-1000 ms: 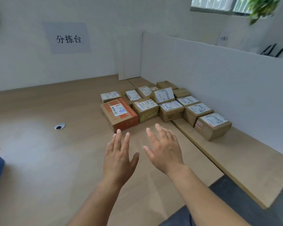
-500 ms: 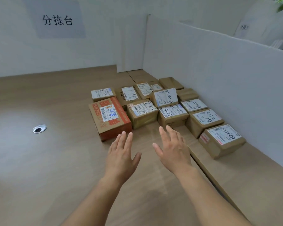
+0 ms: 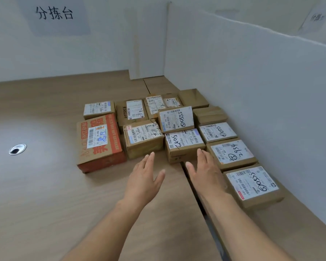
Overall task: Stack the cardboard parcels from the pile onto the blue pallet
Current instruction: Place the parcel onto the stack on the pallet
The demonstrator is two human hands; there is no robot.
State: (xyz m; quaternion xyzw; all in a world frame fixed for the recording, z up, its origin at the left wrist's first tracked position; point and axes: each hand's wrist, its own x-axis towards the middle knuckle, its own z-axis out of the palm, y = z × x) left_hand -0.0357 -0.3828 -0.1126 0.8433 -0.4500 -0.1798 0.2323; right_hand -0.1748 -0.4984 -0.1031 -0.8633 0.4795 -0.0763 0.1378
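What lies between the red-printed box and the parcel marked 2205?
One brown parcel with a white label, beside the red-printed box; the head view shows it.

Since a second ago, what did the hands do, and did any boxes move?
The left hand and right hand reached forward, closer to the front brown parcel, both open and holding nothing. No parcel was taken or shifted; the orange box stayed put.

Brown cardboard parcels [image 3: 143, 142] sit packed together on the pale wooden worktop [image 3: 45, 194], against the white partition board [image 3: 252, 81] on their right. A large red-printed cardboard carton [image 3: 100, 142] lies at their front left. A round metal grommet [image 3: 17, 149] is well left of it. One small white-labelled cardboard box [image 3: 175, 118] leans atop the middle ones.
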